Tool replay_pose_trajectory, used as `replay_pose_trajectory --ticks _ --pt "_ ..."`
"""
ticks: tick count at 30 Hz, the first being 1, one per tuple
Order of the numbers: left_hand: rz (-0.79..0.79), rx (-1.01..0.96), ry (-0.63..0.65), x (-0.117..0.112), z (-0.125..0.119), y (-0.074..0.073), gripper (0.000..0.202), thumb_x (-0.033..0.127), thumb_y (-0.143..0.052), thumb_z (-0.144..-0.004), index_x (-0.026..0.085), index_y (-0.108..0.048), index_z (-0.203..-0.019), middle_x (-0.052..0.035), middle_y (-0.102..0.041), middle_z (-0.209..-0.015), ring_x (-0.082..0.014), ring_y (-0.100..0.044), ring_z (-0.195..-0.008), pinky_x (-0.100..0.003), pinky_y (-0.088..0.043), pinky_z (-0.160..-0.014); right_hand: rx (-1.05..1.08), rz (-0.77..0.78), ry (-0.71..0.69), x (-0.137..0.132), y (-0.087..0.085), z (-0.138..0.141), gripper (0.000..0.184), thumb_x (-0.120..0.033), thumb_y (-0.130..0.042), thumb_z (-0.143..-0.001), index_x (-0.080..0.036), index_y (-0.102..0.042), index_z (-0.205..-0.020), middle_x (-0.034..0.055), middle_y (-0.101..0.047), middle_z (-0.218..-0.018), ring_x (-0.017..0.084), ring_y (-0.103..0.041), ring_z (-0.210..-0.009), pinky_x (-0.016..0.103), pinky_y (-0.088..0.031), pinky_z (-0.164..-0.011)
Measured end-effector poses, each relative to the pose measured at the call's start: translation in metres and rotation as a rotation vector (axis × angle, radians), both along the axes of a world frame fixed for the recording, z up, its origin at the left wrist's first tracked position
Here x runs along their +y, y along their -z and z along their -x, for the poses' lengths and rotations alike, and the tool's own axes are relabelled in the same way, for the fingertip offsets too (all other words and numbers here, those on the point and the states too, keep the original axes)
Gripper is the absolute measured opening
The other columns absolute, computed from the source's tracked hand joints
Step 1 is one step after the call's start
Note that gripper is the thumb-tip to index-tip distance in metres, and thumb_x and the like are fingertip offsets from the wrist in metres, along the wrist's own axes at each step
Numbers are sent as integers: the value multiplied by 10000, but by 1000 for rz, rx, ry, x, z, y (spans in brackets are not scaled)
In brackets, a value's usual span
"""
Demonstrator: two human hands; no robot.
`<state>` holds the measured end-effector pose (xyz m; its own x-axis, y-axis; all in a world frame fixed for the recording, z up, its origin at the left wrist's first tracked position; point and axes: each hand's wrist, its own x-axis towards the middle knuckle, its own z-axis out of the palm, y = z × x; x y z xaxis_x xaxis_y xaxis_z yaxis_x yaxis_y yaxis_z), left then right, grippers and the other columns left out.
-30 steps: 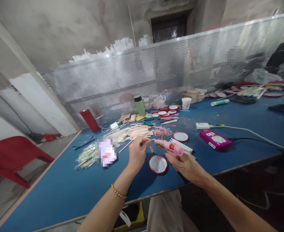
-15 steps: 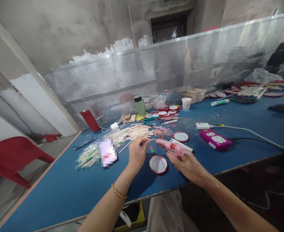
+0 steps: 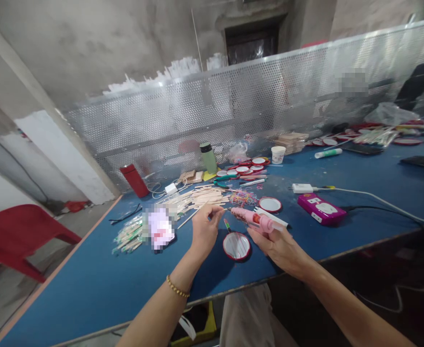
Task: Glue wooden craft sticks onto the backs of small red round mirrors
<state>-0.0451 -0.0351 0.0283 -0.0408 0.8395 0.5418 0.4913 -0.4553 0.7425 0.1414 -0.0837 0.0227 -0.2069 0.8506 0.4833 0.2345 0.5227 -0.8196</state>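
My right hand (image 3: 282,248) grips a pink glue gun (image 3: 252,218) with its nozzle pointing left. Close to that nozzle, my left hand (image 3: 204,229) pinches something thin and small between thumb and forefinger; it is too small to name. Below and between the hands, a round red-rimmed mirror (image 3: 236,246) lies on the blue table (image 3: 99,289). A short strip with green and red marks (image 3: 227,224) lies at its upper edge. A second round mirror (image 3: 270,204) rests just beyond the glue gun.
Wooden sticks (image 3: 209,196) and coloured elastic bands (image 3: 243,196) are spread beyond my hands. A phone (image 3: 160,229) and bundled sticks (image 3: 129,235) lie left. A purple box (image 3: 321,209) with cables sits right. A green bottle (image 3: 208,159) and paper cup (image 3: 278,154) stand behind.
The glue gun has shifted very slightly left and stays near the left fingertips. Otherwise both hands and the mirror are almost where they were.
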Motion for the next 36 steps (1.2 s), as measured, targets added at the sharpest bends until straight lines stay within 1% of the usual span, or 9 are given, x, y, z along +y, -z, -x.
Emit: replay_pose_trajectory --ticks 3,9,16,21,28,32,36 --pt "0 3 -5 0 0 0 100 244 -624 -792 181 -683 -742 0 -661 -659 -129 -573 -619 -234 -432 -601 -5 19 -50 2 3 1 403 -374 -484 -960 -236 -619 -1314 56 -630 -1329 250 -546 -1274 428 -407 -1113" --pt "-11 2 -1 0 0 0 100 237 -621 -793 181 -673 -728 3 -657 -650 -131 -574 -617 -234 -434 -599 -22 -11 -43 5 10 1 419 -347 -493 -954 -249 -591 -1350 47 -627 -1332 244 -537 -1283 413 -399 -1124" --pt "-11 2 -5 1 0 1 89 233 -639 -794 176 -682 -740 1 -664 -663 -130 -580 -626 -236 -437 -611 -47 9 -9 3 8 -1 365 -346 -488 -954 -216 -650 -1254 64 -682 -1225 252 -582 -1218 408 -431 -1091" --pt "-16 2 5 1 0 1 97 237 -643 -795 168 -678 -737 -1 -658 -656 -127 -576 -617 -236 -436 -615 -36 6 -37 4 7 -3 395 -354 -478 -957 -205 -625 -1292 74 -663 -1266 250 -568 -1240 406 -407 -1109" --pt "-19 2 3 1 1 3 88 231 -634 -795 176 -682 -746 -2 -664 -670 -130 -583 -629 -236 -439 -611 -18 12 -50 4 5 -5 416 -360 -468 -962 -231 -598 -1336 55 -622 -1342 242 -545 -1275 425 -373 -1137" --pt "-14 13 1 1 1 2 87 229 -634 -797 177 -680 -746 0 -660 -660 -127 -578 -621 -234 -435 -606 -38 7 -29 3 7 -3 412 -358 -472 -963 -220 -606 -1328 58 -652 -1294 251 -547 -1270 434 -376 -1136" --pt "-23 19 -7 1 1 2 101 242 -628 -804 176 -679 -747 -1 -662 -662 -125 -573 -616 -233 -435 -604 -56 -24 0 3 10 0 420 -356 -484 -958 -243 -590 -1349 57 -670 -1259 257 -559 -1253 436 -398 -1120"
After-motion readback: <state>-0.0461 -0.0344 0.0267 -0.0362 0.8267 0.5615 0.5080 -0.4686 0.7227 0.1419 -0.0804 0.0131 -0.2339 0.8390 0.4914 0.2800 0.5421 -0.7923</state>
